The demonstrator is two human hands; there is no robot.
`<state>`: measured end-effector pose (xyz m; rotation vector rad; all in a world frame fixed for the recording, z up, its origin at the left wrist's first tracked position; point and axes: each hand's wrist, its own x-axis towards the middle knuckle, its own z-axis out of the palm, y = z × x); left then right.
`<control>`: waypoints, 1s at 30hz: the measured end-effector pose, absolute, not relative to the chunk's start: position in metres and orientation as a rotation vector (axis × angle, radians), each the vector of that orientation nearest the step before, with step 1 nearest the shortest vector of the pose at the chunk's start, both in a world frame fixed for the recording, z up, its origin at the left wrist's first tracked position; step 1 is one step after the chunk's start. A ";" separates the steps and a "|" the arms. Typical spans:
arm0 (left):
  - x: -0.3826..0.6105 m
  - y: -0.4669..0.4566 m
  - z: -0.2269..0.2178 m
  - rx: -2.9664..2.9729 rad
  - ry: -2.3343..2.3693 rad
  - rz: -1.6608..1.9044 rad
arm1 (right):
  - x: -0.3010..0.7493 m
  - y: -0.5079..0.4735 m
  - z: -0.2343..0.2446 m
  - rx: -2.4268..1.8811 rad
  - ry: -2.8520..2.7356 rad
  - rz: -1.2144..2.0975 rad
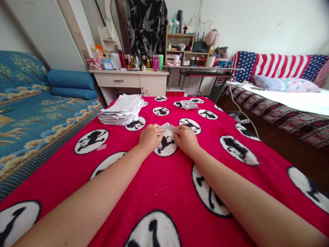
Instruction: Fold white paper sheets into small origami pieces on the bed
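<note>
Between my two hands, a small folded sheet of white paper [168, 129] with a peaked top edge sits at the middle of the red cloth. My left hand [151, 136] pinches its left corner, fingers closed. The right corner is gripped the same way by my right hand [187, 138]. Beyond them, towards the far edge, lies another folded white paper piece [189, 105]. A thick, uneven stack of white paper sheets [122, 109] rests at the far left of the cloth. Fingertips behind the folded paper are partly hidden.
A red cloth [159, 185] with black-and-white round patterns covers the table. One small pale scrap [101, 147] lies on its left side. Behind stands a white dresser [128, 81] crowded with bottles. A blue-covered sofa [38, 113] is on the left, a bed [282, 103] on the right.
</note>
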<state>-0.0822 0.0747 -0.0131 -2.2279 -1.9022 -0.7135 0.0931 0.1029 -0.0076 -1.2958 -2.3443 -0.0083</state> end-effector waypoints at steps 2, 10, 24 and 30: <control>-0.082 0.075 -0.013 -2.228 -1.897 -0.762 | 0.093 0.103 -0.009 -1.300 -2.323 -0.003; -0.085 0.079 -0.014 -2.273 -1.857 -0.868 | 0.092 0.108 -0.017 -1.210 -2.238 0.079; -0.083 0.078 -0.016 -2.247 -1.827 -0.961 | 0.094 0.115 -0.017 -1.128 -2.153 0.312; -0.085 0.080 -0.017 -2.308 -1.837 -0.832 | 0.093 0.115 -0.017 -1.142 -2.196 0.280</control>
